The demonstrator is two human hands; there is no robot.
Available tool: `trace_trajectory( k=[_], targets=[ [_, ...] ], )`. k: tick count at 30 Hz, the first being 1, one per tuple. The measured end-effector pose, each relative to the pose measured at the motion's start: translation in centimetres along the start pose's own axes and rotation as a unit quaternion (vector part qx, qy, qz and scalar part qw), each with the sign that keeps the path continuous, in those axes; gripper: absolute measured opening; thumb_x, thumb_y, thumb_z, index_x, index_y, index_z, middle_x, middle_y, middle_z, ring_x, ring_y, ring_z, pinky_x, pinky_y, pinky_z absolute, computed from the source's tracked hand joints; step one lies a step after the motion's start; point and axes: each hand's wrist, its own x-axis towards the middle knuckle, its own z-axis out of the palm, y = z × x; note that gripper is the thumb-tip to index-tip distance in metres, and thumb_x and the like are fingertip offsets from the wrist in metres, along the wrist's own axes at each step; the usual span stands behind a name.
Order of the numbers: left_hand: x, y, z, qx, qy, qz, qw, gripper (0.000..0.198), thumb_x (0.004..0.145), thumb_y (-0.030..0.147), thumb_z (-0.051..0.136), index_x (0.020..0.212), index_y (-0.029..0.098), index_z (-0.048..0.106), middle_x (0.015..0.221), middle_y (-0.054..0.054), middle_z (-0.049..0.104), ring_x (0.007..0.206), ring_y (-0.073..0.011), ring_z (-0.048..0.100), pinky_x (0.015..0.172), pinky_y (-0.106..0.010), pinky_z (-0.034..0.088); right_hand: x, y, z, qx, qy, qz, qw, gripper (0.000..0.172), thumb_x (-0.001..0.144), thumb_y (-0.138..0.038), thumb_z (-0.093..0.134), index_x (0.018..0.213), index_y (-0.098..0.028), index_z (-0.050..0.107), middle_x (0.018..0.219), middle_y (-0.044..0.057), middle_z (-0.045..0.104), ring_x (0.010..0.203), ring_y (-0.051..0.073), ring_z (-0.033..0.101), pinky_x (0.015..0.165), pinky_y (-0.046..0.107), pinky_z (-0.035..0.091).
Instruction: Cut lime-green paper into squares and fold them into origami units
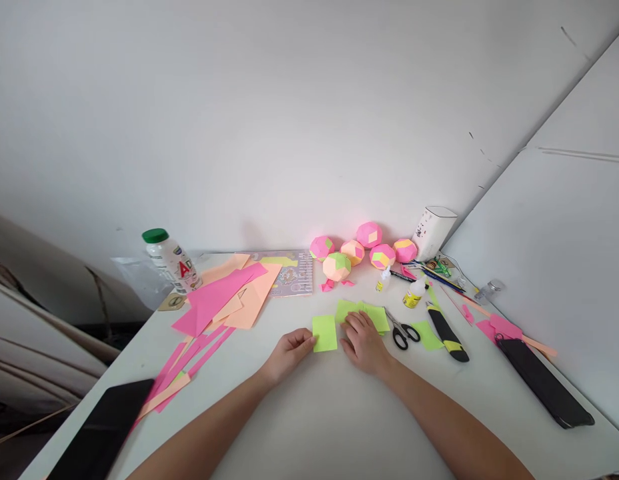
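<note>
While a green paper square (324, 333) is pinched flat on the white table (314, 413) by the left hand (288, 351), the right hand (363, 343) is rested, fingers loosely curled, on a green paper pile (377, 315) just beside scissors (402, 331).

We've got six paper balls (369, 235) well beyond the scissors (403, 330), two glue bottles (414, 293) just beyond, one cutter (447, 330) right, two hands (363, 341) left.

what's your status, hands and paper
Left hand pinching green square by its edge. Right hand pressing on green sheets. Scissors lie just right of it.
</note>
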Motion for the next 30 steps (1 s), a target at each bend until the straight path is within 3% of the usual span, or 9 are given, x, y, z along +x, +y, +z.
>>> trace_trajectory(
  k=[4,7,10,13,19,25,30],
  targets=[
    [0.1,0.0,0.0,0.008,0.001,0.005,1.0,0.044,0.076,0.059,0.056,0.067,0.017,0.049,0.065,0.003,0.043,0.06,-0.0107,0.039,0.056,-0.022,0.033,0.1,0.1,-0.2,0.026,0.044,-0.017,0.999,0.028,0.084,-0.013,0.046,0.109,-0.018,0.059,0.1,0.012,0.062,0.11,0.028,0.052,0.1,0.053,0.038],
    [0.2,0.0,0.1,0.031,0.004,0.023,0.999,0.044,0.076,0.059,0.056,0.064,0.017,0.048,0.066,0.002,0.044,0.06,-0.0112,0.039,0.056,-0.023,0.034,-0.1,0.0,-0.2,0.067,0.089,-0.018,0.994,0.039,0.085,-0.011,0.042,0.121,-0.022,0.051,0.099,0.01,0.063,0.103,0.026,0.056,0.093,0.049,0.045],
    [0.1,0.0,0.5,0.045,0.002,0.05,0.998,0.043,0.077,0.057,0.055,0.063,0.017,0.049,0.07,0.0,0.048,0.064,-0.0129,0.043,0.059,-0.024,0.036,-0.6,-0.4,0.1,0.129,0.11,-0.011,0.985,0.046,0.086,-0.013,0.044,0.13,-0.024,0.042,0.108,0.011,0.06,0.103,0.025,0.057,0.087,0.042,0.051],
    [-0.1,0.1,1.1,0.04,-0.008,0.059,0.997,0.04,0.078,0.053,0.056,0.063,0.017,0.052,0.071,-0.001,0.051,0.066,-0.014,0.045,0.061,-0.026,0.038,-1.0,-1.3,0.2,0.218,0.109,0.004,0.97,0.041,0.085,-0.016,0.047,0.125,-0.025,0.048,0.117,0.012,0.053,0.098,0.023,0.06,0.083,0.037,0.053],
    [-0.7,0.3,2.2,0.009,-0.039,0.043,0.998,0.039,0.079,0.051,0.056,0.062,0.016,0.053,0.07,-0.001,0.052,0.062,-0.0124,0.047,0.059,-0.025,0.038,-1.3,-2.7,-0.2,0.358,0.076,0.032,0.93,0.015,0.082,-0.03,0.059,0.093,-0.023,0.067,0.104,0.009,0.059,0.096,0.023,0.061,0.079,0.034,0.053],
    [-0.3,-0.3,2.4,-0.069,-0.062,-0.036,0.995,0.039,0.078,0.056,0.056,0.078,0.017,0.052,0.063,0.001,0.058,0.051,-0.0116,0.052,0.051,-0.025,0.042,-0.8,-3.2,-1.1,0.418,0.01,0.103,0.903,0.024,0.086,-0.041,0.056,0.082,-0.021,0.069,0.087,0.007,0.066,0.09,0.022,0.062,0.078,0.035,0.053],
    [-0.3,-0.4,2.3,-0.062,-0.077,-0.048,0.994,0.035,0.077,0.05,0.06,0.072,0.017,0.051,0.064,0.0,0.059,0.049,-0.0106,0.054,0.048,-0.024,0.042,-0.1,-3.1,-1.6,0.483,-0.03,0.16,0.861,0.032,0.084,-0.045,0.055,0.066,-0.019,0.061,0.07,0.003,0.057,0.062,0.016,0.055,0.057,0.028,0.049]
  ],
)
